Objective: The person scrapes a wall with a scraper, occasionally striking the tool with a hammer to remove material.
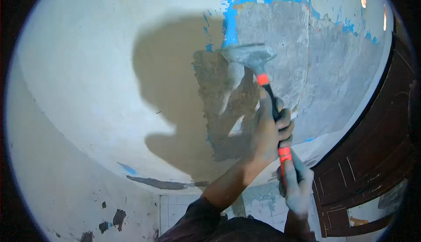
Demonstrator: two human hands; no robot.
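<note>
A long-handled scraper (251, 56) with a wide, dusty head and a black and orange-red handle is up against the wall (96, 58). My left hand (271, 130) is wrapped around the middle of the handle. Lower down, near the handle's end, my right hand (299, 190) grips it too. The head lies at the border of a bare grey patch (272, 27), just below a strip of blue paint (230, 25). Motion blurs the head slightly, and its edge is hard to make out.
Dark wooden furniture (364, 154) with drawers stands along the right. My shadow (166, 62) falls on the wall left of the scraper. White floor tiles (175, 211) show below, and the lower left wall has dark chipped spots (119, 217).
</note>
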